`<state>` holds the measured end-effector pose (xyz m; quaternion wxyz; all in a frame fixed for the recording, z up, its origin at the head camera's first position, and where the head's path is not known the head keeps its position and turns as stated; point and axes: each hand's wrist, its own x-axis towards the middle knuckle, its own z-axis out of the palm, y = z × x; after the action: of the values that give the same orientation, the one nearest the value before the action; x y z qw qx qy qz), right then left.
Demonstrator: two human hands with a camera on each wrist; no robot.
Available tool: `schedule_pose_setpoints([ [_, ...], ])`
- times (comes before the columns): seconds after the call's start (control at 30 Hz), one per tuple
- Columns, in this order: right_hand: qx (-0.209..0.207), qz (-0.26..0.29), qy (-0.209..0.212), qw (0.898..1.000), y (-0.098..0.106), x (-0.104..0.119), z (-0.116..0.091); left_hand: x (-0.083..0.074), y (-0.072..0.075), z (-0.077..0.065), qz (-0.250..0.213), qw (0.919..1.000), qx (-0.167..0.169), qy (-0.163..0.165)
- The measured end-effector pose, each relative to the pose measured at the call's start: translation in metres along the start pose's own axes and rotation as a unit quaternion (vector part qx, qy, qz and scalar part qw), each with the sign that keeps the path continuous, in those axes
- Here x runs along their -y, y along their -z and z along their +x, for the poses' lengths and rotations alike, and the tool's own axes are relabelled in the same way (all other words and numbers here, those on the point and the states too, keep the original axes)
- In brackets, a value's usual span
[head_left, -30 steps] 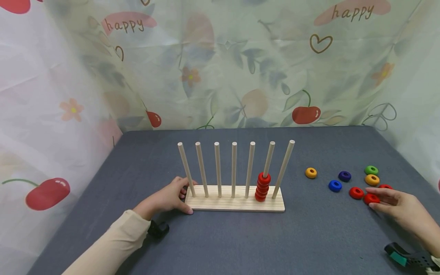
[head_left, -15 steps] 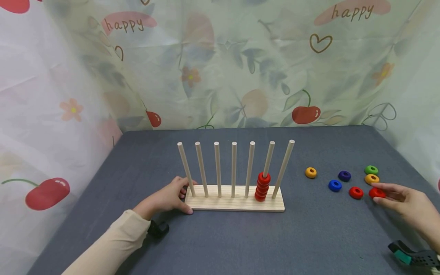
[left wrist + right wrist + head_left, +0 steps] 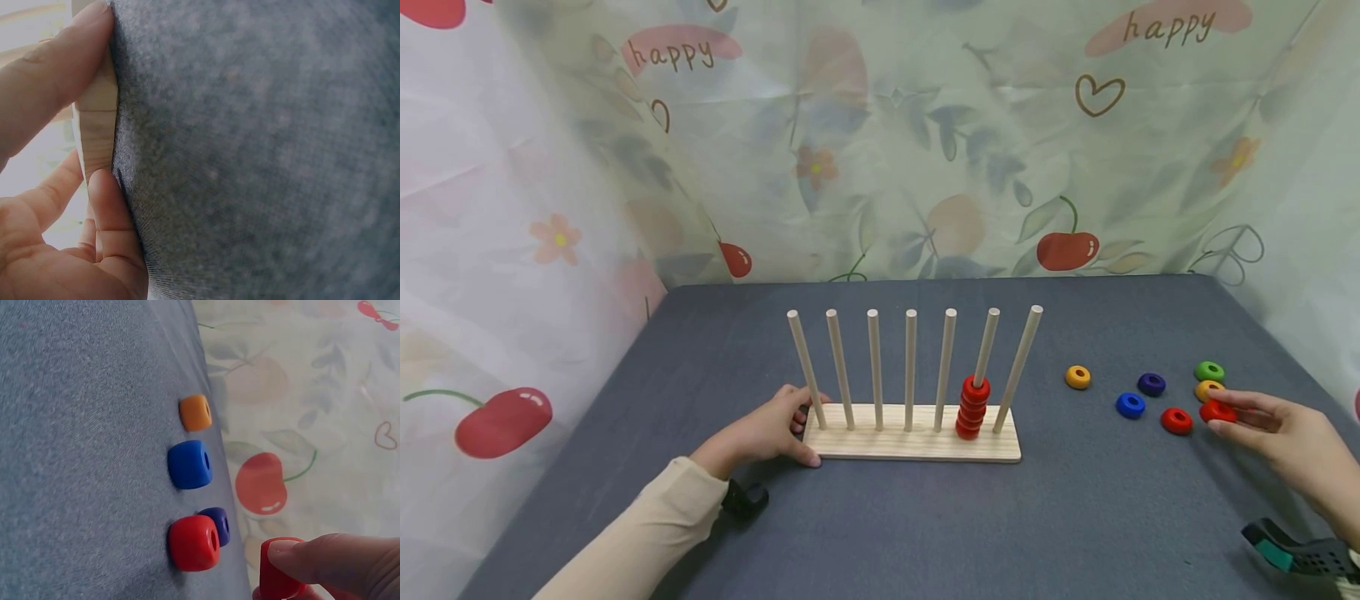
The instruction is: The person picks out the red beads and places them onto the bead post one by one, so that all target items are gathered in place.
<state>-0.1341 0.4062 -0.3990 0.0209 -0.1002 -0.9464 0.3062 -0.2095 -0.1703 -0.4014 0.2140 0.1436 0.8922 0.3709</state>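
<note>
I look from far at the cloth [image 3: 880,175], printed with cherries and "happy", which hangs behind and beside the dark grey table [image 3: 910,525]; the table's surface has a fabric grain. On it stands the wooden rack [image 3: 910,448]. The person's left hand [image 3: 766,427] grips the rack's left end. The right hand [image 3: 1288,437], over the table's right part, pinches a red ring [image 3: 1217,412] between thumb and fingers. Near it lies the blue ring [image 3: 1131,406].
</note>
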Motion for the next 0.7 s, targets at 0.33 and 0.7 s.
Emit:
schedule_pose_setpoints([
  [0.33,0.001,0.011,0.001,1.000,0.002,0.014,-0.002,-0.001,0.000,-0.001,-0.001,1.0000,-0.001,-0.002],
  [0.7,-0.026,0.021,-0.001,0.999,0.003,0.023,-0.007,-0.001,0.000,0.000,-0.001,1.0000,0.000,0.000],
])
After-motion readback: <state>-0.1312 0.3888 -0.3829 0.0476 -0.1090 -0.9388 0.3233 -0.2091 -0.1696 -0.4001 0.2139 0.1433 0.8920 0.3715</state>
